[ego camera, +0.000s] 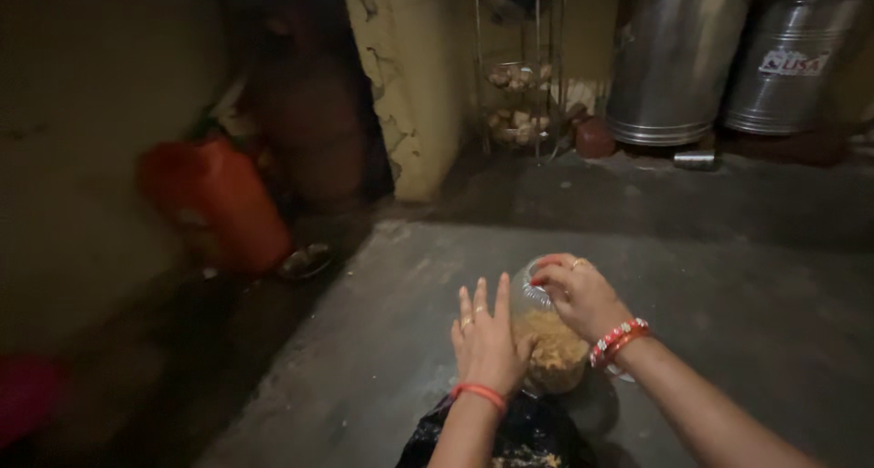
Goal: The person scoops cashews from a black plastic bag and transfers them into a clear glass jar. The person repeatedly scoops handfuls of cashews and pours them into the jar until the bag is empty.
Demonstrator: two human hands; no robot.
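A clear jar (pixel 544 340) partly full of a tan grainy food rests tilted on the grey floor (pixel 710 277). My left hand (pixel 487 340) lies flat against its left side, fingers spread and pointing up. My right hand (pixel 581 293) curls over the jar's upper end, fingers around its mouth; whether there is a lid under them I cannot tell. Both wrists carry red bangles. A black bag (pixel 510 441) with some of the same food lies just in front of me, below the jar.
A red plastic can (pixel 223 199) stands at the left by a dark doorway, a small metal dish (pixel 305 261) beside it. A wire rack (pixel 519 86) with round vegetables stands at the back. Two big steel drums (pixel 678 58) fill the back right; a small steel cup (pixel 696 160) lies on the floor.
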